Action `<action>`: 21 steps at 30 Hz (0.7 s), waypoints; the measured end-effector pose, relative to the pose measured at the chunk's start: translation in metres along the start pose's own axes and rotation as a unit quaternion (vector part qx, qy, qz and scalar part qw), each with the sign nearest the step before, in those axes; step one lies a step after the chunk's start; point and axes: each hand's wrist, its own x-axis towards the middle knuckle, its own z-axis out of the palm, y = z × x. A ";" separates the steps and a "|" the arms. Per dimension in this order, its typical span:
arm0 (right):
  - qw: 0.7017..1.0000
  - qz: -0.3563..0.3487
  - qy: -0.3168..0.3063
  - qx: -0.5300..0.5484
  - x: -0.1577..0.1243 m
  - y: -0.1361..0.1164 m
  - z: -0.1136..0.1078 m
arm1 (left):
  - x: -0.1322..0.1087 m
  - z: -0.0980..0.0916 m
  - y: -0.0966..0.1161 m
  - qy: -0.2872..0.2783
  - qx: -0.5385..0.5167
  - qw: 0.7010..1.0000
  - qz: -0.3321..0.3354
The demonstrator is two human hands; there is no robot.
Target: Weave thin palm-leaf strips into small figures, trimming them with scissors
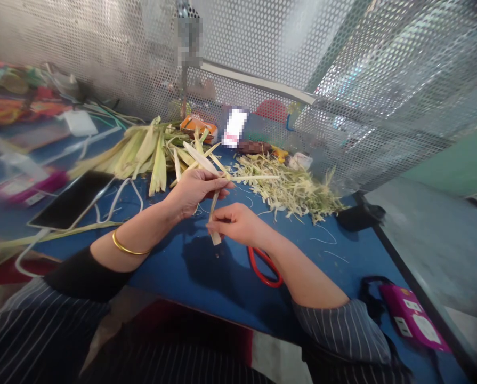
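Okay, from my remote seat: both hands are up over the blue worktop (206, 277), approx. centre of view. Left hand (196, 189), w/ gold bangle (128, 248) on the wrist, is curled shut round a fan of pale leaf blades (200, 154) that stick up & back from the fist. One thin rib (258, 177) pokes out sideways to the right. Right hand (238, 223) sits just below & in front, thumb & forefinger pinched on a leaf strip (213, 205), other fingers loosely folded. That strip runs from the left fingers down through the pinch, w/ its cut end (215, 239) just under the right hand, above the worktop.

Behind the hands, left side: bundle of green-yellow leaves (142, 152). Right side: heap of shredded trimmings (290, 189). Red scissor handles (264, 266) lie on the worktop, partly under the right forearm. Dark phone (72, 200) & white cable (122, 193) lie at left, a magenta gadget (412, 314) at the near-right corner. Perforated metal screen (342, 64) runs along the far side.
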 end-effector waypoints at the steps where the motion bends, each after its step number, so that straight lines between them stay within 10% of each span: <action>1: 0.999 -0.003 -0.004 -0.036 -0.001 -0.002 0.000 | 0.000 0.000 -0.001 0.000 0.008 1.000 0.001; 6: 0.961 -0.068 0.178 -0.200 -0.008 -0.009 -0.009 | 0.000 0.000 -0.002 0.002 0.046 0.999 0.013; 10: 0.848 -0.079 0.410 -0.327 -0.014 -0.004 -0.033 | 0.000 -0.002 -0.001 -0.020 0.032 0.999 0.005; 21: 0.917 -0.055 0.275 -0.284 -0.006 0.011 -0.036 | 0.001 0.002 -0.008 -0.009 0.093 0.995 0.032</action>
